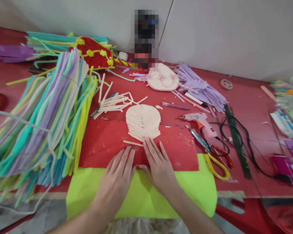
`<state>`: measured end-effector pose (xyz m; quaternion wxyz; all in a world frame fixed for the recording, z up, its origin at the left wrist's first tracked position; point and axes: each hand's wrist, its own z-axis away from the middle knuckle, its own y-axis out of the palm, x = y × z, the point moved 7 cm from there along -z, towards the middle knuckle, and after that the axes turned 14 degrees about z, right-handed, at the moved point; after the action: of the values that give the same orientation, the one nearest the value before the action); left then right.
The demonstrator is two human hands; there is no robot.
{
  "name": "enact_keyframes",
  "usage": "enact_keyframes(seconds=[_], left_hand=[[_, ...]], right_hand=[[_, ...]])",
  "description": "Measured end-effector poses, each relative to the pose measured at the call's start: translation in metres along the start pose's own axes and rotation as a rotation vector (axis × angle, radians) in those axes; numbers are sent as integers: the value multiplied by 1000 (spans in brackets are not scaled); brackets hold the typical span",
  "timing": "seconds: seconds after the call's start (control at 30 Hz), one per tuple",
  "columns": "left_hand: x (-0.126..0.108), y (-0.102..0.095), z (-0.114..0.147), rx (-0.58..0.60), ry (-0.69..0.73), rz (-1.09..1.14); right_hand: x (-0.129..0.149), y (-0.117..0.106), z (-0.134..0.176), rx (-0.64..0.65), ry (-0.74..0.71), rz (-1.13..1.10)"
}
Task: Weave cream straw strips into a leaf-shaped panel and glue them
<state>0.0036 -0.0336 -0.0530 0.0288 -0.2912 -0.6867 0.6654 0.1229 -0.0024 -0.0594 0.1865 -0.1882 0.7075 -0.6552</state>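
Note:
A cream, leaf-shaped piece made of slanted pipe-cleaner strips (143, 119) lies flat on a red sheet (100, 149). My right hand (160, 164) rests with its fingers stretched out, fingertips touching the lower tip of that piece. Fingers extended, my left hand (120, 170) lies flat on the red sheet. Just beyond its fingertips is a single loose cream strip (132, 143). The thumbs of both hands come close together. Further left, cut cream pipe cleaners (114, 105) lie in a loose heap.
Bundled coloured pipe cleaners (39, 130) fill the left side. To the right are a pink glue gun (202, 123) with its black cord and scissors (217, 164). A finished white fan (162, 78) and a red fan (94, 53) lie behind. A yellow-green sheet (185, 195) covers the front edge.

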Motion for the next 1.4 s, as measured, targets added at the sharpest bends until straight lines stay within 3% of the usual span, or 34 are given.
enact_keyframes(seconds=[0.17, 0.43, 1.1, 1.4], left_hand=[[5, -1, -5, -83, -46, 25], [12, 4, -16, -43, -61, 25], [16, 1, -31, -115, -172, 36], [15, 1, -37, -21, -114, 40]], right_hand=[[0, 0, 0, 9, -3, -16], [1, 1, -1, 26, 7, -5], [1, -3, -3, -6, 0, -2], [1, -3, -2, -9, 2, -12]])
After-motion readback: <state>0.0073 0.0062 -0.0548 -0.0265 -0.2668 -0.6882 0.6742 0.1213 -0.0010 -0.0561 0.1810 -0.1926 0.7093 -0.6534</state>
